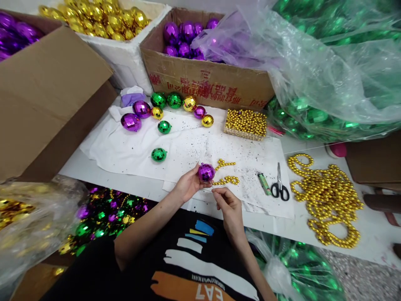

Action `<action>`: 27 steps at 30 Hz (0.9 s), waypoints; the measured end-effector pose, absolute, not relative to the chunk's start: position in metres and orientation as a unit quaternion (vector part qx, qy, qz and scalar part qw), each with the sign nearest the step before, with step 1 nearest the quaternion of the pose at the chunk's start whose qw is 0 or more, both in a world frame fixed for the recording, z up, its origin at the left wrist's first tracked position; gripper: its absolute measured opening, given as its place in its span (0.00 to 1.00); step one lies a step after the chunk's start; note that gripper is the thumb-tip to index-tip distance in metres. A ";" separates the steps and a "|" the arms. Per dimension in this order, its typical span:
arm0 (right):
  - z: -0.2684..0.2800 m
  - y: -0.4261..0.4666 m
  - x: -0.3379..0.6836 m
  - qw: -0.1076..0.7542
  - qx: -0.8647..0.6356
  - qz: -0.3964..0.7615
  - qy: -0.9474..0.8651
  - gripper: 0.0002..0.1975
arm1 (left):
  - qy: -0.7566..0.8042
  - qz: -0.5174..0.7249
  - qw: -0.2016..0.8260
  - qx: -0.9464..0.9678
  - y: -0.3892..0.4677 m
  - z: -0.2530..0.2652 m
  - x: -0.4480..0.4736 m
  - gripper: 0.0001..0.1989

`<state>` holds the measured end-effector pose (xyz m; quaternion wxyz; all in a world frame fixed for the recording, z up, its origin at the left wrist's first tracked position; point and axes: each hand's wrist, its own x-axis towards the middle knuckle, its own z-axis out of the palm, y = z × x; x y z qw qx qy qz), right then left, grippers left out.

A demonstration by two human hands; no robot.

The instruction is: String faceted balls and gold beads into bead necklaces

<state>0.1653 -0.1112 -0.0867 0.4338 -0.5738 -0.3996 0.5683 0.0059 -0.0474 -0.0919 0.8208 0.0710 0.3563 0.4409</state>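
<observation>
- While the person is leaning over the desk point(300, 225), the left hand point(188, 184) is holding a shiny purple ball point(206, 172) just above the white cloth point(125, 161); its grip is closing round the ball, thumb on the near side, fingers supporting underneath.
- The right hand point(230, 211) is working just below the ball, its grip pinching thumb and forefinger together on a thin strand point(212, 187); from where I am standing, I cannot tell whether that is thread or needle.
- Another fine line point(198, 155) is sticking out past the ball's far side, and two short strings of gold beads, one farther point(226, 163) and one nearer point(228, 180), are lying right beside it; whether they are joining onto it is too small to tell.
- By its look, the ball is probably weighing very little: a hollow, stiff shell, slick enough to be rolling under dry fingertips, with a mirrored coat that hard squeezing could be cracking or scuffing.
- For a hold, I would be cupping it lightly round its widest part, as the left hand is doing, and leaving the ends free for the strand.
- The strand is looking limp and slight, so it is asking for a fingertip pinch near the ball.
- Scissors point(280, 184) are lying to the right, and a loose green ball point(158, 154) is resting to the left.
</observation>
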 end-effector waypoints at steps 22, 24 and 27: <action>-0.087 -0.111 0.175 0.416 -0.572 0.584 -0.399 0.13 | 0.358 0.508 0.769 0.151 -0.040 -0.086 -0.005 0.17; -0.086 -0.116 0.191 0.388 -0.578 0.589 -0.410 0.13 | 0.369 0.562 0.719 0.174 -0.027 -0.075 -0.020 0.16; -0.084 -0.123 0.217 0.383 -0.598 0.571 -0.412 0.12 | 0.372 0.604 0.664 0.237 -0.010 -0.058 -0.041 0.14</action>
